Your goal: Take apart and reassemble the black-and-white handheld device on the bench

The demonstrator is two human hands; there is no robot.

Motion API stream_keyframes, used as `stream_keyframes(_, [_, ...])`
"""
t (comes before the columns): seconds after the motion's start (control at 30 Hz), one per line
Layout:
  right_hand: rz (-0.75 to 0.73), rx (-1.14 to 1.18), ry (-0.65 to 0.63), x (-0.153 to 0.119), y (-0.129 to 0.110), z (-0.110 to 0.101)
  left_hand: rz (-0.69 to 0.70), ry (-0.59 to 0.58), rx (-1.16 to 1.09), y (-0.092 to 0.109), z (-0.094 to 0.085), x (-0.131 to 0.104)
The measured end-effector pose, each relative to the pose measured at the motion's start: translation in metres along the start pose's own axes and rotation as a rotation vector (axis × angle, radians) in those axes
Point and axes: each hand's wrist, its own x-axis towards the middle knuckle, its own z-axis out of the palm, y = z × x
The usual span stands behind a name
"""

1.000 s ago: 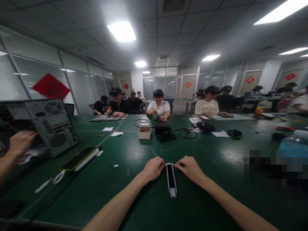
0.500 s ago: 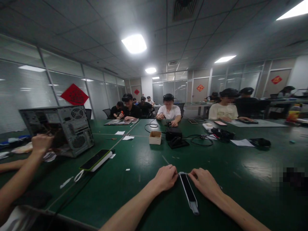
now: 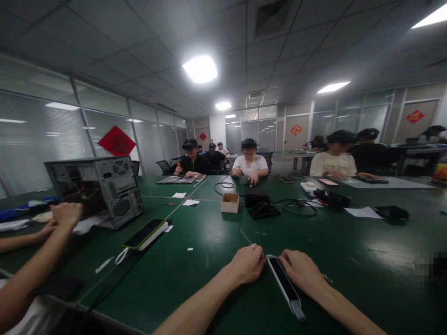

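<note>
A long, slim strip (image 3: 284, 281) with a black face, a white rim and a grey near end lies slantwise on the green table between my hands. My left hand (image 3: 247, 264) rests just left of its far end, fingers curled inward; whether they pinch anything is hidden. On the other side, my right hand (image 3: 301, 270) is bent with its fingertips against the strip's upper right edge. A small shiny item (image 3: 327, 278) shows beside my right wrist.
At left, a person's hand (image 3: 68, 216) is beside an open computer case (image 3: 122, 195). Nearer me lies a green-edged phone (image 3: 145, 233) on a white block with a cable. A small cardboard box (image 3: 229, 204), a black device (image 3: 260, 209) and cables stand ahead. Several people sit beyond.
The whole view has shifted slightly to the right. My right fingers now overlap the strip's edge more, and its near end has swung rightward. The person at left has drawn a hand out from the case.
</note>
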Motion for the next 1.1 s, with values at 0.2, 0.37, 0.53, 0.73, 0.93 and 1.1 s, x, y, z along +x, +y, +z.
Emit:
stream_keyframes(0.2, [-0.104, -0.042, -0.027, 0.001, 0.009, -0.009, 0.004, -0.011, -0.007, -0.001, -0.002, -0.001])
stream_keyframes(0.37, [-0.255, -0.077, -0.020, 0.005, 0.027, -0.012, 0.021, -0.015, 0.026, -0.002, -0.002, 0.001])
stream_keyframes(0.53, [-0.327, -0.050, -0.016, 0.006, 0.028, -0.005, 0.046, 0.008, 0.040, -0.002, 0.001, 0.002])
stream_keyframes(0.73, [-0.429, -0.125, 0.056, 0.009, 0.029, 0.000, 0.040, 0.015, 0.041, -0.002, 0.002, 0.002])
stream_keyframes(0.93, [-0.514, -0.242, 0.079, 0.012, 0.038, -0.006, 0.046, 0.032, -0.006, -0.003, 0.003, 0.004])
stream_keyframes(1.1, [-0.494, -0.332, 0.112, 0.014, 0.058, -0.022, 0.068, 0.051, -0.053, -0.006, 0.003, 0.007])
